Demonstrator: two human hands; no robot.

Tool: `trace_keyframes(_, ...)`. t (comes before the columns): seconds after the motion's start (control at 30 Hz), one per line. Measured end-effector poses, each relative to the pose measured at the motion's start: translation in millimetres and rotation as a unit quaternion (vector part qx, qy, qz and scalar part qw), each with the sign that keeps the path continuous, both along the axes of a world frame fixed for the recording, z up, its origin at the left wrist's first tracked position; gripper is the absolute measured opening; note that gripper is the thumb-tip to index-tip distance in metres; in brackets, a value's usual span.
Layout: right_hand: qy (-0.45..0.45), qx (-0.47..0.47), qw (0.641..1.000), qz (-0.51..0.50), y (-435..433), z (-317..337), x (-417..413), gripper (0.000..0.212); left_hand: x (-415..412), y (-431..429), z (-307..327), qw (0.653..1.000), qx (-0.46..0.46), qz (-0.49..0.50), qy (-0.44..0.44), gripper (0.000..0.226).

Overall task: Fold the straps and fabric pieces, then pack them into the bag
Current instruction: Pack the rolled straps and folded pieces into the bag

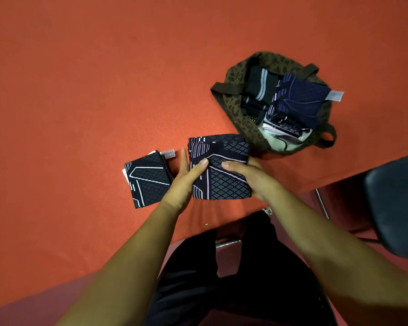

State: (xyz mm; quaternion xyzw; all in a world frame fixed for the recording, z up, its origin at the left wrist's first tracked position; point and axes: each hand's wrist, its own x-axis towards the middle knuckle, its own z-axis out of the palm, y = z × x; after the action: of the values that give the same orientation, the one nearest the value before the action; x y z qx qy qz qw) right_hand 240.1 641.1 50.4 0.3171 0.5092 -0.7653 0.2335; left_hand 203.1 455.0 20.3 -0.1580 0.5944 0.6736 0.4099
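Pinching with both thumbs on top, my fingers (231,164) are closed around a folded dark navy fabric piece with a pale lilac diamond-and-line pattern (219,168). My left hand (186,182) grips its left edge, thumb lying across the top face, the other fingers underneath and out of sight except one fingertip poking up at the far left side. My right hand (250,175) clamps the right edge the same way, thumb pointing left so that the two thumb tips nearly meet over the middle of the cloth. I cannot tell whether the piece rests on the orange-red felt-covered desk (80,102) or is held just above it.

Just left of my left hand lies a second folded dark fabric square with white line markings (147,181), flat on the desk, a small pale label sticking out at its far edge.

Far and to the right stands an open brown leopard-print tote bag with dark brown handles (233,76), already holding folded dark fabrics and black straps, one navy piece showing a grey tag at the right rim.

Near me are my dark trousers (245,278), and a dark padded chair seat (396,203) stands at the right edge.
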Motion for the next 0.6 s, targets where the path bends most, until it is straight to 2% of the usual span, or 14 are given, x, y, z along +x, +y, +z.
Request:
trace_keyframes(0.07, 0.02, -0.014, 0.999, -0.028, 14.9, 13.0, 3.4, 0.032, -4.6, 14.3, 19.6, 0.999, 0.02, -0.02, 0.023, 0.092)
trace_keyframes(0.17, 0.05, -0.03, 0.997, -0.051, 32.0, 30.2, 2.4, 0.043, -15.4, 40.7, 52.7, 0.997, 0.032, -0.019, 0.072, 0.059)
trace_keyframes(0.23, 0.071, -0.023, 0.996, -0.059, 42.8, 41.9, -2.8, 0.054, -23.2, 56.9, 73.1, 0.996, 0.042, -0.014, 0.082, 0.051)
trace_keyframes(0.33, 0.09, -0.017, 0.992, -0.083, 63.2, 53.3, -12.4, 0.059, -40.5, 79.5, 92.0, 0.992, 0.048, -0.046, 0.105, 0.053)
trace_keyframes(0.43, 0.106, -0.027, 0.985, -0.134, 88.3, 60.4, -18.1, 0.045, -62.4, 106.5, 102.1, 0.987, 0.051, -0.099, 0.113, 0.065)
trace_keyframes(0.53, 0.129, -0.041, 0.978, -0.161, 120.4, 61.3, -26.6, 0.058, -88.3, 138.5, 98.8, 0.979, 0.045, -0.154, 0.124, 0.075)
trace_keyframes(0.6, 0.126, -0.047, 0.975, -0.178, 142.3, 59.1, -35.3, 0.065, -109.7, 160.0, 91.0, 0.973, 0.051, -0.178, 0.138, 0.071)
